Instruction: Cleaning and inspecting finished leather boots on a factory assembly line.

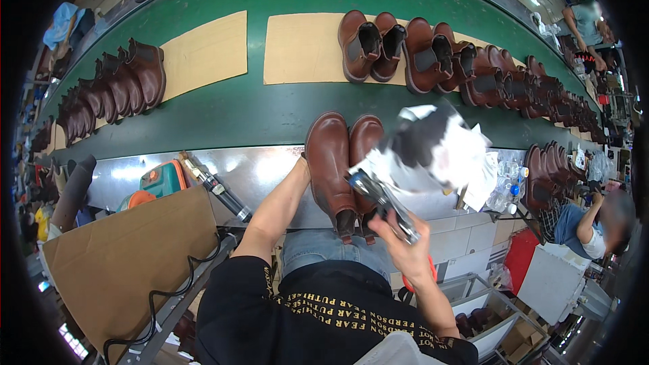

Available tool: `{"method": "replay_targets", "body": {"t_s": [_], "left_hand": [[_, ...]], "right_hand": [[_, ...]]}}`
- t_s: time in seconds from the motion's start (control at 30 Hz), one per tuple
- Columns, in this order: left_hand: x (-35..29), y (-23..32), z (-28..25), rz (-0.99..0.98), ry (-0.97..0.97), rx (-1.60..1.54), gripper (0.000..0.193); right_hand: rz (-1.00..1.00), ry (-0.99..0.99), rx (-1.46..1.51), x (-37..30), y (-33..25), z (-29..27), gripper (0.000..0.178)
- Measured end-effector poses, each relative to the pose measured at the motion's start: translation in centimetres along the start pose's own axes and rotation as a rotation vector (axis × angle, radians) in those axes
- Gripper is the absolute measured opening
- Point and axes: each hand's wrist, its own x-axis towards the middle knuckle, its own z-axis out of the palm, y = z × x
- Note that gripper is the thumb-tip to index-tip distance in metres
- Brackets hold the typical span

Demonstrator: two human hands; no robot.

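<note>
A pair of brown ankle boots stands side by side at the bench edge in front of me, the left boot (pixel 328 155) nearer my left arm and the right boot (pixel 366 134) partly covered. My left forearm reaches to the outer side of the left boot, where my left hand (pixel 306 162) is almost wholly hidden behind it. Its fingers do not show. Closed round a black-and-silver handheld tool (pixel 382 201), my right hand (pixel 403 238) is just right of the boots. The tool's exact kind is unclear. Beyond its far end is a blurred white-and-black crumpled cloth or paper (pixel 449 152).
Brown boots (pixel 426 54) line the green bench (pixel 304 111), on cardboard sheets (pixel 297 47). Left are a cardboard box (pixel 135 263), black cable (pixel 193 274), another handheld tool (pixel 220 192) and an orange-and-green device (pixel 162 179). Plastic bottles (pixel 508 186) stand right. Another person (pixel 578 230) sits far right.
</note>
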Motion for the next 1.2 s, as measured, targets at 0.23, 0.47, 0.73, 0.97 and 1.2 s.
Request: {"method": "replay_targets", "body": {"t_s": [0.23,0.47,0.73,0.97,1.2], "left_hand": [[-0.1,-0.1,-0.6,0.004,0.006,0.045,0.035],[-1.3,-0.3,-1.5,-0.022,-0.021,0.085,0.034],[-0.3,-0.7,-2.3,-0.049,-0.038,0.120,0.034],[0.4,-0.8,-2.4,-0.058,-0.060,0.161,0.033],[0.9,-1.0,-2.7,-0.040,-0.048,0.203,0.033]], "right_hand": [[0.030,0.162,-0.037,0.8,2.9,-0.4,0.015],[0.107,0.019,0.117,1.2,2.1,1.4,0.017],[0.069,0.240,0.054,-0.7,4.5,-1.6,0.021],[0.065,0.151,-0.049,1.6,3.9,-1.0,0.030],[0.159,0.315,-0.002,-0.1,4.3,-3.8,0.020]]}}
